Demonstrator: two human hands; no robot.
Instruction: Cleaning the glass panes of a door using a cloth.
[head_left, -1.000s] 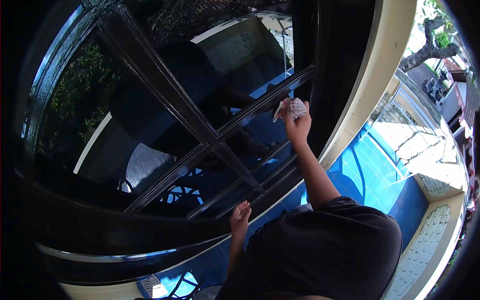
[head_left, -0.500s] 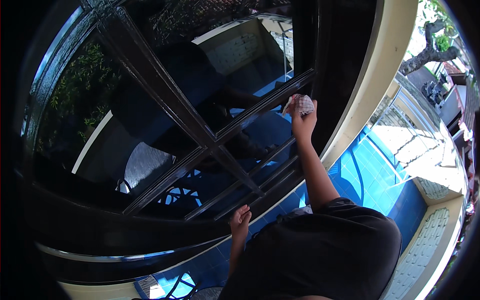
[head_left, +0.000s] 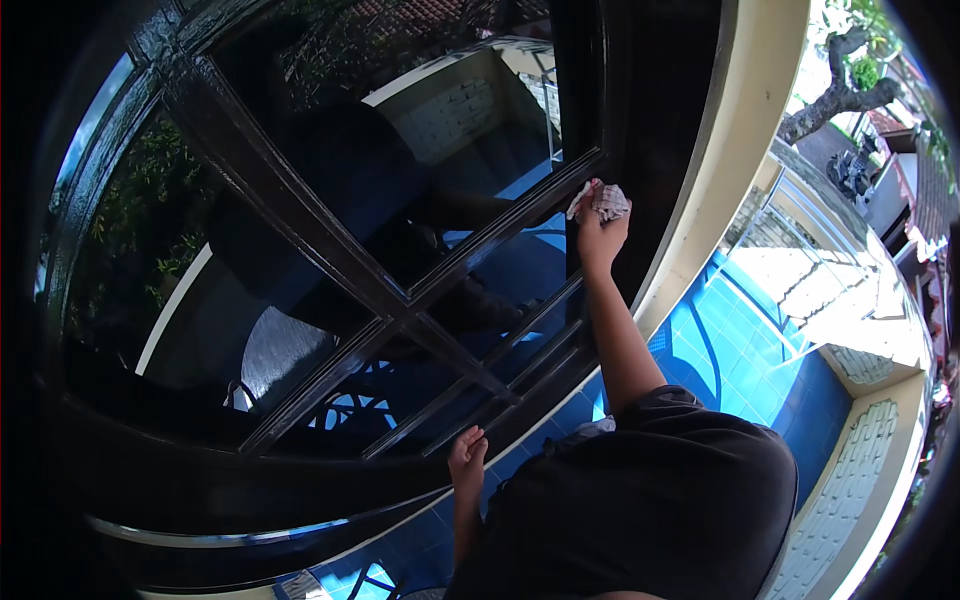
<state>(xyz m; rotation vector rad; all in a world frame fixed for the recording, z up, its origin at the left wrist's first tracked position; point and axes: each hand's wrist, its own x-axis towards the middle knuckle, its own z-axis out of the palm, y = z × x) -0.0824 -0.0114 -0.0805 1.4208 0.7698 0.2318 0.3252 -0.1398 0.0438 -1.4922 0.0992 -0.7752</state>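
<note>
My right hand (head_left: pixel 602 238) is closed around a crumpled, checked whitish-pink cloth (head_left: pixel 611 203). It presses the cloth to the dark wooden frame (head_left: pixel 650 130), beside the outer end of a crossbar (head_left: pixel 510 228) between glass panes. The large glass pane (head_left: pixel 330 150) reflects my body, a pale wall and a tiled roof. Lower down, my left hand (head_left: pixel 468 457) hangs near the bottom edge of the frame, its fingers loosely bent with nothing visible in them. Whether it touches the wood I cannot tell.
A cream wall edge (head_left: pixel 745 130) runs along the right of the dark frame. Blue floor tiles (head_left: pixel 740 345) lie to the right, with a metal railing (head_left: pixel 770 225) and a low white brick wall (head_left: pixel 845 500) beyond. A tree branch (head_left: pixel 840 105) shows at upper right.
My view has shifted slightly, so the frame sits a little further left and lower. The right hand with the cloth is now closer to the crossbar's outer end; the left hand hangs slightly lower.
</note>
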